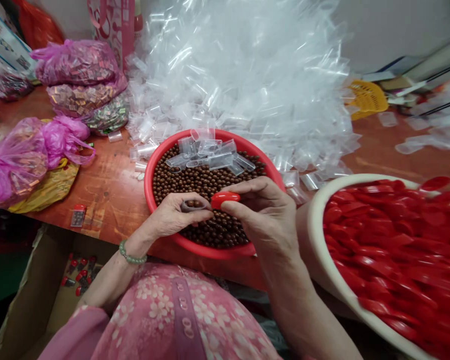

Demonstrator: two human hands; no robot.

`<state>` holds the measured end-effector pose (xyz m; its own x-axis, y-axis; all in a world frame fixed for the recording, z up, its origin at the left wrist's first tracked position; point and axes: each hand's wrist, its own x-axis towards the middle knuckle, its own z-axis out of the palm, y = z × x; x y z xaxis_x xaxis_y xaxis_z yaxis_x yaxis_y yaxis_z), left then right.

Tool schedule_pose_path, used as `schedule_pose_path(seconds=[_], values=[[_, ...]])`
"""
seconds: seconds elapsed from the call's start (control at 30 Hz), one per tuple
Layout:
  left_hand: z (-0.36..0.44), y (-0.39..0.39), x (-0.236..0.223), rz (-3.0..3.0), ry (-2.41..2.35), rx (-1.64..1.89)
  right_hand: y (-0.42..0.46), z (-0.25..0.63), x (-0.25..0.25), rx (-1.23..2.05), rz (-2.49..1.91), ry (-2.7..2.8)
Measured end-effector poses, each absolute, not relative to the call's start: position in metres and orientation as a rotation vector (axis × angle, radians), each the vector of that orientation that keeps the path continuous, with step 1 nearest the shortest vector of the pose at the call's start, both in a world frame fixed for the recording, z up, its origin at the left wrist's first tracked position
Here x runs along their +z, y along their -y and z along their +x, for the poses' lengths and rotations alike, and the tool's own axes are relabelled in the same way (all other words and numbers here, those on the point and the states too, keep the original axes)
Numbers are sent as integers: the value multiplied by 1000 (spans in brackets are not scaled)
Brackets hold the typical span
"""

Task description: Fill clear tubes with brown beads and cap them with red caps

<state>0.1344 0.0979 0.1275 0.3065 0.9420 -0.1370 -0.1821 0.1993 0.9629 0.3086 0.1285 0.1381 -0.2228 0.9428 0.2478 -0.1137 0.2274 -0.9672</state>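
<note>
The left hand (168,216), fingers closed around a clear tube (186,207) of brown balls (196,203), should keep its mouth upward over the red basin (149,185); the right hand (275,217) pinches a red cap (225,197), best held square.

The reddish tabletop (108,185) is covered along its far edge by clear tubes (243,75); a red basin (150,182) is set at its near edge, pink bags (77,62) towards the left.
</note>
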Motion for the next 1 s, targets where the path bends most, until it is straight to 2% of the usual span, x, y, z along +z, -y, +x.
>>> schedule_pose_path(seconds=[0.63, 0.83, 1.0], values=[[132, -103, 119, 1096, -853, 796, -132, 307, 133, 994, -690, 1837], [132, -104, 124, 1074, -916, 780, -135, 325, 126, 917, -870, 1637], [132, -105, 122, 1094, -914, 812, -133, 322, 127, 993, -884, 1545]])
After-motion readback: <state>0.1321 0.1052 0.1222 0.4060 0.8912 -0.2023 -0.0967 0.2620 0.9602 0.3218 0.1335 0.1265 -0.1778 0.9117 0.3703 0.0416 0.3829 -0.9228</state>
